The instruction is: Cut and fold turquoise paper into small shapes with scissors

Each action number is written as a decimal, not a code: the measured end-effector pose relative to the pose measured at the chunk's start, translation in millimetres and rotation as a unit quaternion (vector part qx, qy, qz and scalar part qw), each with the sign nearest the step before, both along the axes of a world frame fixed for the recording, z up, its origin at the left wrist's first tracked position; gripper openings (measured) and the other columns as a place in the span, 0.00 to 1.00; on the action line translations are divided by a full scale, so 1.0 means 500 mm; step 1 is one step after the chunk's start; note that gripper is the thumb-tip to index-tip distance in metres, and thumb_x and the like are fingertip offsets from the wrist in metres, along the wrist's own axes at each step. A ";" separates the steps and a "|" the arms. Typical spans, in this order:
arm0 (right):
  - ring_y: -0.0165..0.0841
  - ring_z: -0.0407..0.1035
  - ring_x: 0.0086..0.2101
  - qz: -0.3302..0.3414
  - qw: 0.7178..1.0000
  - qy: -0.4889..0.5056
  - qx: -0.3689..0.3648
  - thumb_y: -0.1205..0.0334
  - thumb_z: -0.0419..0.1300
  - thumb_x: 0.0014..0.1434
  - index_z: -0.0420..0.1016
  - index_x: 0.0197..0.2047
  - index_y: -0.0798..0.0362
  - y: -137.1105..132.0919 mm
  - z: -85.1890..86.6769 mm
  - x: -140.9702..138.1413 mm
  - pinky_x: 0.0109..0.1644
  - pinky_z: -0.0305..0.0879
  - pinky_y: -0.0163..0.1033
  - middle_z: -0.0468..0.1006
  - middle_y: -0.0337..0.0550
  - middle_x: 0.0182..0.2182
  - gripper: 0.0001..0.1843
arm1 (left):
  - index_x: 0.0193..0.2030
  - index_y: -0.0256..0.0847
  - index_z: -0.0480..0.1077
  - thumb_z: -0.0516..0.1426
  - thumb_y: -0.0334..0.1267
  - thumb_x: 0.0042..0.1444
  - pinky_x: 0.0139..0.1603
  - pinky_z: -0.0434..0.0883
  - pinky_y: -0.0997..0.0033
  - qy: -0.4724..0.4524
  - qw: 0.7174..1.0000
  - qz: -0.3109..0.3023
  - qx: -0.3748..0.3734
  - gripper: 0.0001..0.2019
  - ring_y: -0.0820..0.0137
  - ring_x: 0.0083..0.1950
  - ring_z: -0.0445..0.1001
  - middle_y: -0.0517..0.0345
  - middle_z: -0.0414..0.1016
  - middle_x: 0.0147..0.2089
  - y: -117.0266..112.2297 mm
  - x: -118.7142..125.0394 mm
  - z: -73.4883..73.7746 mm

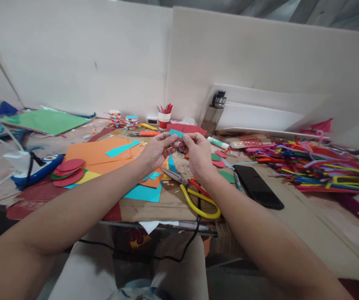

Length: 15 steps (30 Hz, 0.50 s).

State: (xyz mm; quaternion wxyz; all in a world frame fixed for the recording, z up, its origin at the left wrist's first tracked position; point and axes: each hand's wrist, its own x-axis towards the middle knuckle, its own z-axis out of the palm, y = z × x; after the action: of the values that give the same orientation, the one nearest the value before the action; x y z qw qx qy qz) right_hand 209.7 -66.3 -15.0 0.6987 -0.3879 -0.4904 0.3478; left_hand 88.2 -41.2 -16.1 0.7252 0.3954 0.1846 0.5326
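Between my two hands I hold a small blue paper piece (176, 133) above the middle of the table. My left hand (157, 150) pinches its left end, and my right hand (196, 150) pinches the right end. Below my hands lie yellow-handled scissors (199, 204) with their blades partly behind my right wrist. Sheets of orange paper (85, 151) and a blue paper strip (123, 148) are spread left of my hands. A larger blue sheet (144, 193) lies near the table's front edge.
Red paper circles (69, 173) are stacked at left, beside a blue and white device (38, 168). A black phone (257, 185) and a pile of colourful pipe cleaners (317, 166) lie at right. A bottle (213, 112), glue stick (218, 143) and cup of red sticks (164, 118) are farther back.
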 end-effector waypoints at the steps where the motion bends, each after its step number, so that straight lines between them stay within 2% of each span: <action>1: 0.25 0.67 0.25 0.002 1.000 0.005 0.000 0.61 0.62 0.53 0.70 0.29 0.53 -0.001 0.000 -0.002 0.31 0.66 0.34 0.73 0.34 0.23 0.06 | 0.31 0.34 0.72 0.65 0.30 0.52 0.30 0.68 0.81 -0.006 1.000 0.001 -0.001 0.06 0.81 0.27 0.72 0.61 0.75 0.27 0.000 0.001 -0.001; 7: 0.27 0.68 0.27 0.017 1.000 -0.003 -0.003 0.57 0.63 0.53 0.70 0.30 0.53 -0.004 -0.006 -0.008 0.35 0.68 0.35 0.73 0.35 0.24 0.09 | 0.27 0.32 0.72 0.60 0.26 0.56 0.33 0.70 0.81 -0.016 1.000 0.019 -0.010 0.06 0.81 0.26 0.72 0.60 0.73 0.24 0.001 0.001 0.005; 10: 0.26 0.67 0.27 0.044 0.998 -0.038 -0.030 0.55 0.63 0.53 0.69 0.31 0.52 -0.003 -0.001 -0.005 0.34 0.67 0.35 0.73 0.36 0.25 0.11 | 0.26 0.32 0.72 0.58 0.24 0.56 0.33 0.70 0.80 -0.003 0.999 0.031 -0.009 0.08 0.81 0.25 0.71 0.59 0.73 0.23 0.007 -0.008 0.011; 13: 0.27 0.68 0.28 0.028 0.989 -0.124 -0.071 0.55 0.61 0.56 0.68 0.34 0.52 -0.013 0.019 0.009 0.34 0.66 0.36 0.73 0.37 0.28 0.10 | 0.25 0.32 0.71 0.61 0.24 0.53 0.31 0.68 0.81 0.014 0.999 0.043 -0.004 0.08 0.81 0.24 0.70 0.60 0.72 0.23 0.022 -0.022 0.016; 15: 0.28 0.67 0.28 -0.012 0.966 -0.248 -0.078 0.56 0.59 0.58 0.67 0.33 0.52 -0.033 0.037 0.024 0.33 0.64 0.36 0.72 0.37 0.27 0.08 | 0.25 0.32 0.71 0.62 0.25 0.52 0.30 0.68 0.82 0.026 0.998 0.053 0.003 0.07 0.81 0.23 0.69 0.61 0.72 0.22 0.036 -0.035 0.019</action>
State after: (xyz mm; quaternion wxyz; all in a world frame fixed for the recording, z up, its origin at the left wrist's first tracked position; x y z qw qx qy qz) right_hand 221.7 -82.8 3.5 0.5273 -0.5209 -0.6148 0.2695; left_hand 70.6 -23.0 -6.7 0.6896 0.4006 0.2228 0.5607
